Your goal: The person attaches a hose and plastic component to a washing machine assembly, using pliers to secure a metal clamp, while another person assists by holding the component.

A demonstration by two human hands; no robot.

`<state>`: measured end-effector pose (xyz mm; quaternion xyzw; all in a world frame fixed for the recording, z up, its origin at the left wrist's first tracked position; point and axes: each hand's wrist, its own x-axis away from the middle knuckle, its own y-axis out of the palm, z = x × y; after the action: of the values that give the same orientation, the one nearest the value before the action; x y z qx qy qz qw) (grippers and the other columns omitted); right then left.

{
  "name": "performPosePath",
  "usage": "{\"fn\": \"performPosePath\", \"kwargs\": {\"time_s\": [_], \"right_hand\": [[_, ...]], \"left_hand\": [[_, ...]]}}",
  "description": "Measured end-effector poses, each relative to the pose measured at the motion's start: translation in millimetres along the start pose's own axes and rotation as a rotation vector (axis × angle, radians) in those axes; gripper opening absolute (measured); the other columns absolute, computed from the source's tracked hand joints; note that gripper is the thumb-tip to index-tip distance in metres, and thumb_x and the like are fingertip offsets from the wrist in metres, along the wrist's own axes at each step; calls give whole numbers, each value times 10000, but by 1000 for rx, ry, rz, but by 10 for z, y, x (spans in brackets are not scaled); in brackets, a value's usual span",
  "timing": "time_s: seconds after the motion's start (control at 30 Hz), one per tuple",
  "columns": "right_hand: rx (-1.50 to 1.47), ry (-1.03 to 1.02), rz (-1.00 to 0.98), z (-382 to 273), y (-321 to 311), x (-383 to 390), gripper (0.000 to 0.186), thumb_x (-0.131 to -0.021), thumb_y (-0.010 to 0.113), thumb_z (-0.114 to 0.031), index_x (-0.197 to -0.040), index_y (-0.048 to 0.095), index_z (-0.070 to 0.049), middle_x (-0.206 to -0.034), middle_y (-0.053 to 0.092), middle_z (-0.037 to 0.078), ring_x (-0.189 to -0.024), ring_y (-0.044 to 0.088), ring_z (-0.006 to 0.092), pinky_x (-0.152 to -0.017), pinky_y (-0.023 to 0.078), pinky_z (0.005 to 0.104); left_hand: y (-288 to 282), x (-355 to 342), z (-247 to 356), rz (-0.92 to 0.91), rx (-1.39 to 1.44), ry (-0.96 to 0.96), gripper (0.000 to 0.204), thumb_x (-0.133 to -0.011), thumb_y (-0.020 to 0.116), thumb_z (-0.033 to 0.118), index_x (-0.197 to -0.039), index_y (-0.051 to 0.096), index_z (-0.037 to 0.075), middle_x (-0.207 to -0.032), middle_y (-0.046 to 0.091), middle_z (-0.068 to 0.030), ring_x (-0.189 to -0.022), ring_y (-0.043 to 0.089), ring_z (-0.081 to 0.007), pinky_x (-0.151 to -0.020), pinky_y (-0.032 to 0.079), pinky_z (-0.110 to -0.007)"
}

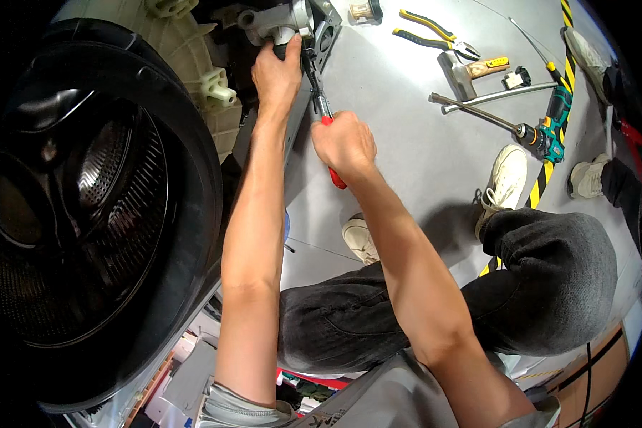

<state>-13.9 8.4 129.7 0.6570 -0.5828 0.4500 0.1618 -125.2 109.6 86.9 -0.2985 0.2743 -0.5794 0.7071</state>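
Note:
My left hand [274, 80] is closed around a dark part [281, 50] at the base of a pale grey pump-like housing [267, 20], at the top. Just below and right of it, my right hand [344, 143] is closed on red-handled pliers [337, 178], whose metal jaws reach up beside my left thumb; what they bite is too small to make out. Left of my arms is a washing machine's black rubber door seal [196, 185] around a steel drum [103, 164], with a cream plastic tub [192, 60] behind it.
On the grey floor [406, 185] lie yellow-black pliers [424, 28], a hammer [458, 77], a metal bar [506, 93], a screwdriver [551, 70] and a teal drill [555, 135]. Another person's shoes [585, 60] are beyond striped tape [538, 189]. My bent legs [535, 285] are below.

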Motion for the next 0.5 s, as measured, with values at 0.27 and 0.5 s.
{"fn": "performPosePath", "kwargs": {"time_s": [0.27, 0.5], "right_hand": [[-493, 143, -307, 67, -27, -271, 283, -880, 683, -229, -803, 576, 21, -629, 547, 57, -520, 516, 202, -487, 448, 381], [-677, 229, -493, 90, -249, -343, 249, -848, 728, -190, -749, 536, -67, -596, 502, 21, -468, 468, 151, -412, 411, 317]], "left_hand": [[-15, -47, -66, -74, 32, -45, 546, -897, 657, 430, -1140, 644, -59, -1015, 690, -283, -996, 653, -442, -876, 495, -443], [-71, -70, -65, -181, 81, -64, 560, -902, 652, 444, -1122, 649, -71, -1004, 693, -279, -988, 665, -418, -870, 496, -415]]}}
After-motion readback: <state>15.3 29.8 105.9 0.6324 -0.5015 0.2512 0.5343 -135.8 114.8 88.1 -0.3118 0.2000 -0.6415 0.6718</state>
